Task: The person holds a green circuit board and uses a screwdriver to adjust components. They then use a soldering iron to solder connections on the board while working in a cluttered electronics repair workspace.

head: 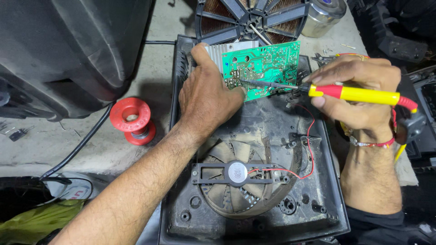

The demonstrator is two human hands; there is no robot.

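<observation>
A red solder spool stands on the bench, left of a dusty black housing with a fan. The left hand grips the green circuit board, tilting it above the housing. The right hand is closed around a yellow-handled soldering iron, its tip touching the board.

Glossy green circuit board, ribbed metal heatsink, dusty matt black plastic housing.
</observation>
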